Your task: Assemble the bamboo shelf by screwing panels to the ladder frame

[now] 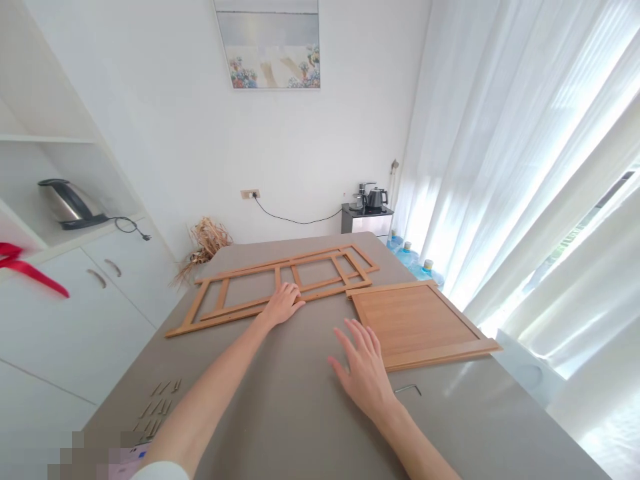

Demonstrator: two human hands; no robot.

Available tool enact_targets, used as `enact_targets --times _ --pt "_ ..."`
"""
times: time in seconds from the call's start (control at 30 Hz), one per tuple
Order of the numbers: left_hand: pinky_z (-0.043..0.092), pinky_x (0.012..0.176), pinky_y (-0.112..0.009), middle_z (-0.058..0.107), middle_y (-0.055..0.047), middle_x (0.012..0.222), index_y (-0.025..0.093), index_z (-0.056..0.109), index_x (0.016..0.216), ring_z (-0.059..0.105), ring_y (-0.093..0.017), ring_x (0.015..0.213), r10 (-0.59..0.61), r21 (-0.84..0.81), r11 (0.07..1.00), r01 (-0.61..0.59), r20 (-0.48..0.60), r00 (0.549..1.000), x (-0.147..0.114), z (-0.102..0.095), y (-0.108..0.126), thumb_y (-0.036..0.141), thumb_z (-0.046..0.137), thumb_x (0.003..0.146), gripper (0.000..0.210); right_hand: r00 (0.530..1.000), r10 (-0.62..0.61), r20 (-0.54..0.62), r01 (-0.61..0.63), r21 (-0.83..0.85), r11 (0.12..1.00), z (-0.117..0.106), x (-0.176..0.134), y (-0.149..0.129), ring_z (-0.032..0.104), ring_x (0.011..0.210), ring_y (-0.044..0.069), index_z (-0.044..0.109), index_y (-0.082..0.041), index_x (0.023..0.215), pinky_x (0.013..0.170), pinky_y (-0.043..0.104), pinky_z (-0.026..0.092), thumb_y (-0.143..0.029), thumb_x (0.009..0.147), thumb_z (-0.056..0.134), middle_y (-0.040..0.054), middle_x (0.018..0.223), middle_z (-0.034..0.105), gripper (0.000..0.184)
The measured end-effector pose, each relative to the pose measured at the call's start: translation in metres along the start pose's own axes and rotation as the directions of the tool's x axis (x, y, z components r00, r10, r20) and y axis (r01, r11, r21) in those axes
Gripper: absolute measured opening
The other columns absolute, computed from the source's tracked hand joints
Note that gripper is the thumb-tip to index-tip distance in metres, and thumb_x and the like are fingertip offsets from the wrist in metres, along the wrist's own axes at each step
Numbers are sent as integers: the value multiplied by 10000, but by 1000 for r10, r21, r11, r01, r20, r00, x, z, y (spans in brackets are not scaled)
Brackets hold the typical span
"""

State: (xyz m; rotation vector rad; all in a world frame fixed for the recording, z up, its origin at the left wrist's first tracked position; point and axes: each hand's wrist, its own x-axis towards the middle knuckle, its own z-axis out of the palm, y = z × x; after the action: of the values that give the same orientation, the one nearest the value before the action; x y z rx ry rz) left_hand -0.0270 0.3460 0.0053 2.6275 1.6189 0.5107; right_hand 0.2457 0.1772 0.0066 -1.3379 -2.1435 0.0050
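Two light-brown wooden frames with crossbars lie overlapping across the table. Over the near rail of the closer wooden frame point(225, 321) my left hand point(283, 304) curls its fingers, thumb out to the side. The other wooden frame point(320, 254) shows beyond it. My right hand point(361, 363) is open above the table with fingers stretched, beside the left edge of a flat wooden panel point(415, 319). It holds nothing. A small L-shaped hex key point(410, 388) lies just right of my right wrist. Several screws and bolts point(156, 407) sit in rows left of my left forearm.
The grey table point(280, 413) reaches toward the white wall. Blue water bottles point(407, 253) stand past its far right corner, near a stand with a black kettle point(376, 197). Dried stalks point(207, 241) are at the far left. White cabinets point(65, 313) line the left side.
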Motion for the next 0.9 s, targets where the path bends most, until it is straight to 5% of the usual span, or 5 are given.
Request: enact_targets --times 0.17,0.6,0.9 --pt "387 998 -395 589 -94 1152 187 571 991 489 -248 1105 35 3 999 -35 -34 999 13 7 -12 463 429 979 311 979 203 -6 -201 -190 961 14 -1 38 337 1389 390 505 -187 1366 1118 614 233 -366 872 587 197 1497 391 532" --pt "426 872 -363 622 -87 1055 194 567 1063 553 -241 1005 -12 98 995 22 -94 996 87 48 6 479 423 985 329 955 283 82 -258 -235 937 10 3 28 334 1405 362 613 -192 1247 1133 562 245 -376 905 530 181 1525 367 398" --pt "430 850 -379 610 -133 982 168 590 1006 558 -270 983 38 208 978 -25 -58 998 85 54 7 420 399 1004 316 944 305 128 -261 -281 924 5 5 25 314 1421 339 615 -196 1266 1145 525 224 -410 936 474 168 1532 364 418"
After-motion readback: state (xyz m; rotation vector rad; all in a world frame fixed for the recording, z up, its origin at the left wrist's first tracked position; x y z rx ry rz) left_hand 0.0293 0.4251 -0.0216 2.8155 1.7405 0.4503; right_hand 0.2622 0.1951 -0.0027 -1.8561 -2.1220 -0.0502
